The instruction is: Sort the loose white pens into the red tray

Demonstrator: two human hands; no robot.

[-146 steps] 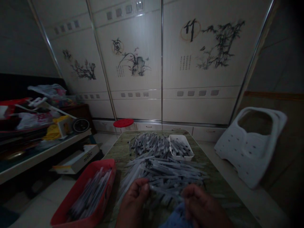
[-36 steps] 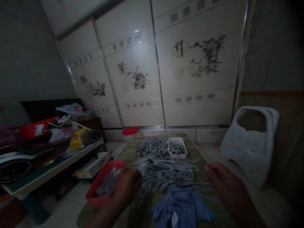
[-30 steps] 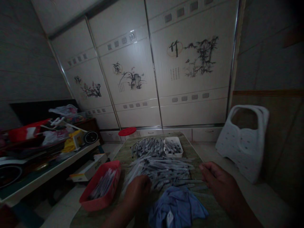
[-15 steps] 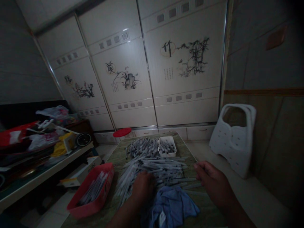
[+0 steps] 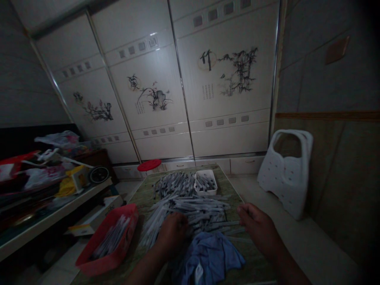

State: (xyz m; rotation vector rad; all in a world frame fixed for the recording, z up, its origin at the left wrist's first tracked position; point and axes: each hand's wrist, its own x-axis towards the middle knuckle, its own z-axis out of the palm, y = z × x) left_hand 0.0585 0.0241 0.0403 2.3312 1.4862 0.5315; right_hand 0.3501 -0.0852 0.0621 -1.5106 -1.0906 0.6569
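Observation:
A heap of thin grey-white plastic sticks (image 5: 192, 208) covers the middle of a small greenish table (image 5: 231, 186). My left hand (image 5: 172, 231) rests knuckles-up on the near edge of the heap, fingers curled down into the sticks; what it grips is hidden. My right hand (image 5: 257, 227) hovers at the heap's right edge with fingers curled, and nothing shows in it. A crumpled blue cloth (image 5: 208, 257) lies between my forearms. A white tray (image 5: 205, 183) with more sticks stands at the far side.
A red bin (image 5: 103, 241) holding sticks sits at the table's left edge. A cluttered bench (image 5: 44, 186) runs along the left. A white plastic seat (image 5: 286, 170) leans on the right wall. A red stool (image 5: 149, 165) stands before painted wardrobe doors (image 5: 190, 87).
My left hand came back from the red bin and settled on the heap. My right hand drifted slightly left towards the heap. The view has turned a little rightward.

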